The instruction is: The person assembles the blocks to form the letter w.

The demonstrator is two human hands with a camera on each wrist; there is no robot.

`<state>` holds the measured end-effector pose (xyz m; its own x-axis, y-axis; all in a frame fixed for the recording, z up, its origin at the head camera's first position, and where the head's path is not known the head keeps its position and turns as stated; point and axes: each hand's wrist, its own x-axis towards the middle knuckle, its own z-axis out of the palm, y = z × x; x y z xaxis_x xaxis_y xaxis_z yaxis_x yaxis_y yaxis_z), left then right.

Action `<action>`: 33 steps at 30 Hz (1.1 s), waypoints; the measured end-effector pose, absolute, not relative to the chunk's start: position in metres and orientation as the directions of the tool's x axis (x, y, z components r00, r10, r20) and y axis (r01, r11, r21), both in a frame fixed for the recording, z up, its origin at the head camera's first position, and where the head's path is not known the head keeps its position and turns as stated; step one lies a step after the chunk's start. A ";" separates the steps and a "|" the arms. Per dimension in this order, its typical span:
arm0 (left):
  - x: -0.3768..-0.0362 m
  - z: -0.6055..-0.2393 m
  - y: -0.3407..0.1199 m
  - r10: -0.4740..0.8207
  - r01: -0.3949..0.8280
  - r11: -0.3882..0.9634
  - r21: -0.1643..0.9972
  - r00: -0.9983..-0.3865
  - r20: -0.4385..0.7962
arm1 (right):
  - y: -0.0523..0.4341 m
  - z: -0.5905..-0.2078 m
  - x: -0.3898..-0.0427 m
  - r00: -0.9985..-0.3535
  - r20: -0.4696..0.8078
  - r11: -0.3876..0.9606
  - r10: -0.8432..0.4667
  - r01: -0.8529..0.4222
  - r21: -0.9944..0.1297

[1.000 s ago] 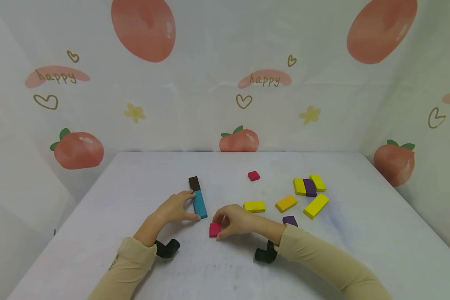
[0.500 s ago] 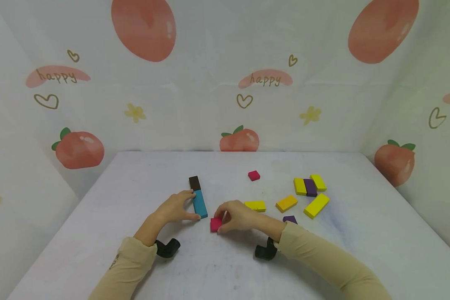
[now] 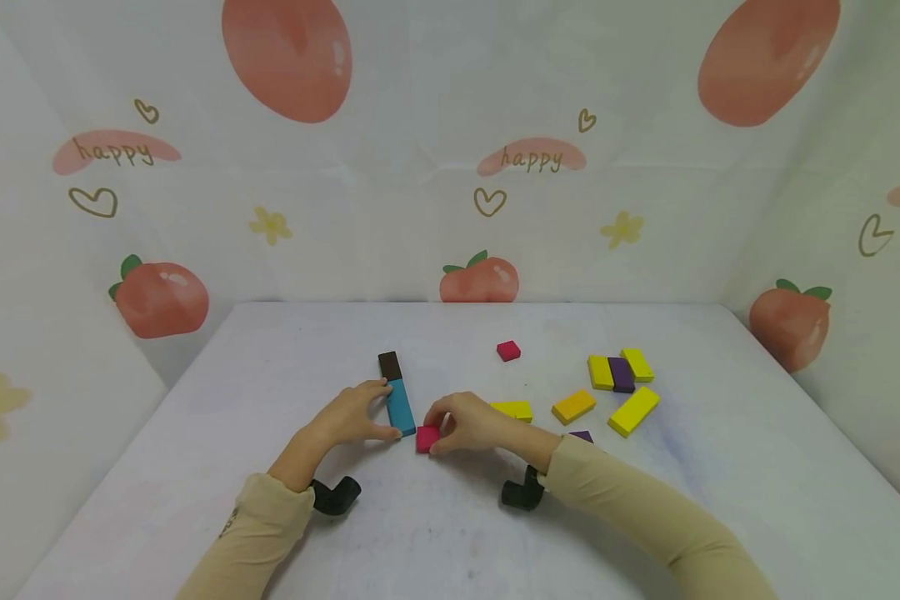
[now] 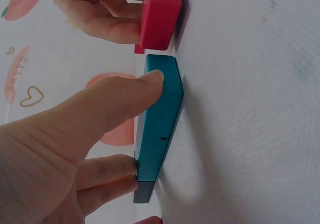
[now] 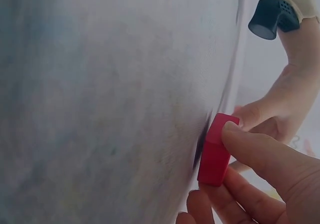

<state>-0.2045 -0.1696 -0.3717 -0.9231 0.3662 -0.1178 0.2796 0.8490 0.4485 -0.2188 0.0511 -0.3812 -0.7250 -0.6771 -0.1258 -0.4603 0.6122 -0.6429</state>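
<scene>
A blue rectangular block (image 3: 401,412) lies flat on the white table, end to end with a dark brown block (image 3: 390,366) beyond it. My left hand (image 3: 347,415) holds the blue block, its thumb on the near end and fingers at the far part of the left side. Between thumb and fingers, my right hand (image 3: 471,422) pinches a small red block (image 5: 215,156). In the left wrist view the pinched red block (image 4: 161,17) is just off the blue block's near end, low over the table.
Another red block (image 3: 508,351) lies farther back. To the right are several yellow blocks (image 3: 633,412), an orange-yellow block (image 3: 573,407) and a purple block (image 3: 621,375). A second purple block (image 3: 582,436) is partly hidden by the right arm. Printed cloth (image 3: 360,208) rises behind the table.
My right hand has carried the red block away from me and slightly left, close to the blue block's near end. My left hand stays in place on the blue block.
</scene>
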 end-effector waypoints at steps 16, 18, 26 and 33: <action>-0.206 -0.372 -0.171 0.359 0.269 0.851 0.451 -0.925 -0.125 | 0.046 -0.381 -0.218 -0.723 -0.110 0.595 -0.682 -0.462 -0.658; -0.207 -0.373 -0.171 0.357 0.267 0.850 0.454 -0.926 -0.125 | 0.046 -0.381 -0.218 -0.722 -0.115 0.595 -0.682 -0.457 -0.661; -0.208 -0.373 -0.172 0.355 0.262 0.848 0.461 -0.926 -0.127 | 0.045 -0.379 -0.218 -0.726 -0.131 0.601 -0.675 -0.438 -0.668; -0.208 -0.374 -0.172 0.362 0.272 0.845 0.460 -0.924 -0.120 | 0.052 -0.372 -0.217 -0.733 -0.123 0.596 -0.669 -0.430 -0.678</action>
